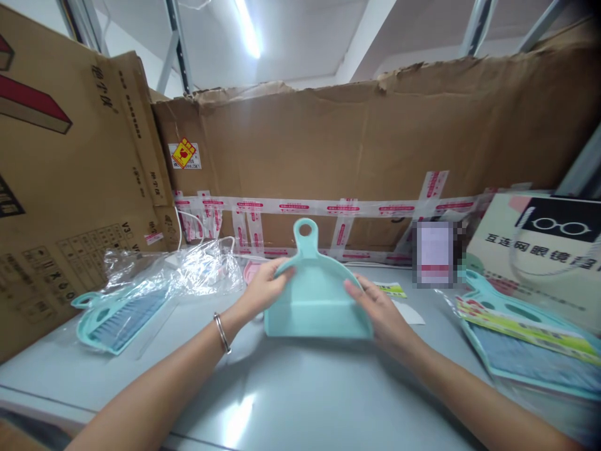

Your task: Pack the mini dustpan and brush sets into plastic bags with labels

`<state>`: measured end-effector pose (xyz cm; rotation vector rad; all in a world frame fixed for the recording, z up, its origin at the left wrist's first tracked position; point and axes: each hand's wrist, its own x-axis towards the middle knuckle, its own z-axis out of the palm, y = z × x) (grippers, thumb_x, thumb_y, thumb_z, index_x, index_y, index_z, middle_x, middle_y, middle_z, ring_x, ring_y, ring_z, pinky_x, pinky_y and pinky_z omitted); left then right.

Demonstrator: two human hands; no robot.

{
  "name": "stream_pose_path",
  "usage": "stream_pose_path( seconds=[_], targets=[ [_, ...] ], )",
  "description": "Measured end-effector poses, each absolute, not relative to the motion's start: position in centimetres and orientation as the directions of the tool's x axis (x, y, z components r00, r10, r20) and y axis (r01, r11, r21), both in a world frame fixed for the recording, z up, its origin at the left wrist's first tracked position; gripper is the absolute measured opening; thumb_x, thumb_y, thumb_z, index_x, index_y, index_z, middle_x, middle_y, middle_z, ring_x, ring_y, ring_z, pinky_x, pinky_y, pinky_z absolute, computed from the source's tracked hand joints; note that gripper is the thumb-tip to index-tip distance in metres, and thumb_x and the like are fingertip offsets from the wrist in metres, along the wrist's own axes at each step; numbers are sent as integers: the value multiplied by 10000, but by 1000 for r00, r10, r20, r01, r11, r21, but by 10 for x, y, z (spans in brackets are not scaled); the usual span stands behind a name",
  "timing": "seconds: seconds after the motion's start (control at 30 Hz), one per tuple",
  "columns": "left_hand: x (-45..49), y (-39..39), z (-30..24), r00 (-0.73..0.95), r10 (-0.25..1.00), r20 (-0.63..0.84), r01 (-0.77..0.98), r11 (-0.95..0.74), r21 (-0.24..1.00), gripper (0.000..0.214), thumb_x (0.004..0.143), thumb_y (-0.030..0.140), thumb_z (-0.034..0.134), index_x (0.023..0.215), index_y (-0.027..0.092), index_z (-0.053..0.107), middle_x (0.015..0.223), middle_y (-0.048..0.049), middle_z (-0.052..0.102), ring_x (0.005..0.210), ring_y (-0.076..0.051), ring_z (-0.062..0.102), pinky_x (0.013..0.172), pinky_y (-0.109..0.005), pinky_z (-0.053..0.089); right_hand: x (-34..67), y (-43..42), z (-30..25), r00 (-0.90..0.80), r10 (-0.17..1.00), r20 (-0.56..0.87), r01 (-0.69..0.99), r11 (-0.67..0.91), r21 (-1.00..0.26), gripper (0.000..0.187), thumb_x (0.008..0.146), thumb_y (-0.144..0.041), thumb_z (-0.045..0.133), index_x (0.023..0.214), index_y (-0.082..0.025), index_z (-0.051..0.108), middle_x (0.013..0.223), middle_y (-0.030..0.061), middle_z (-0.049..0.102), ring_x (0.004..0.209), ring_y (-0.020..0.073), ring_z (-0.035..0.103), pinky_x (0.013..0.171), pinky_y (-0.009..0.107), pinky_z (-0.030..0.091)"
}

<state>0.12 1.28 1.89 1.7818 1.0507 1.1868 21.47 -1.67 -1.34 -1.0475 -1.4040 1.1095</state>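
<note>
A mint-green dustpan (pixel 319 288) is held up over the table in the middle of the head view, its round-holed handle pointing up and its wide edge down. My left hand (pixel 267 289) grips its left side, thumb on the inner face. On the opposite side, my right hand (pixel 378 308) is closed round the edge, with the fingertips on the inner face. The fingers behind the pan are hidden. A silver bracelet (pixel 222 333) circles my left wrist.
At left lies a bagged dustpan-and-brush set (pixel 124 313) near crumpled clear plastic (pixel 201 266). Another packaged set (pixel 526 338) lies at right, before a printed bag (pixel 539 250). Taped cardboard (pixel 305 144) walls the back of the grey table (pixel 300 394); a large carton (pixel 70 181) stands left.
</note>
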Motion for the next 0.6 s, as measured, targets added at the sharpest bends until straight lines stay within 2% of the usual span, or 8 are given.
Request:
stream_pose_path(
  seconds=[0.07,0.13,0.17,0.23,0.3,0.4,0.5,0.6],
  targets=[
    [-12,22,21,-17,918,397,141,-391,910,302,754,381,559,942,155,631,859,-51,651,781,-199,593,689,-309,475,217,-16,-13,-15,946,325,126,324,-938,414,832,-516,418,1121,-233,505,1082,75,618,977,220,581,806,377,472],
    [-28,32,21,-269,862,429,27,-439,898,347,721,389,594,973,151,612,887,-56,646,779,-189,588,683,-299,472,220,-13,-18,-42,873,486,387,463,-798,345,827,-459,465,1070,-224,537,1068,81,617,998,222,562,857,397,437],
    [-35,36,20,-358,828,432,-14,-467,884,366,707,383,608,987,148,603,917,-63,642,802,-189,588,701,-298,472,220,-12,-23,-137,834,535,523,520,-676,307,813,-420,507,1042,-223,561,1073,85,614,1011,230,551,870,407,423],
    [-44,41,17,-456,782,425,-57,-502,863,381,694,365,618,1006,148,592,961,-75,635,845,-189,585,742,-301,468,217,-10,-34,-383,754,534,690,618,-377,227,797,-338,555,988,-229,610,1096,85,608,1028,246,538,856,417,415],
    [-45,42,14,-460,779,426,-47,-500,865,364,699,360,611,997,152,594,956,-73,632,847,-186,580,750,-302,463,210,-10,-44,-540,688,485,737,664,-121,173,808,-254,547,954,-230,637,1071,78,624,1007,247,546,810,401,422],
    [-38,37,10,-382,797,467,29,-495,869,323,717,380,600,947,154,606,881,-50,624,790,-171,563,709,-286,453,200,-11,-54,-597,640,484,766,635,105,180,817,-126,498,882,-200,649,929,70,667,898,219,580,749,357,416],
    [-34,33,10,-343,789,510,71,-519,852,302,734,391,592,927,160,610,842,-32,610,759,-156,546,689,-268,440,200,-9,-53,-585,620,523,791,579,200,177,786,-73,492,780,-171,639,801,69,670,800,205,588,739,345,399],
    [-37,33,11,-385,762,521,83,-533,842,290,738,392,588,918,164,613,854,-36,619,775,-162,553,701,-271,438,212,-8,-39,-514,583,629,822,544,168,174,808,-121,463,775,-173,626,790,74,671,782,207,592,770,362,390]
  ],
)
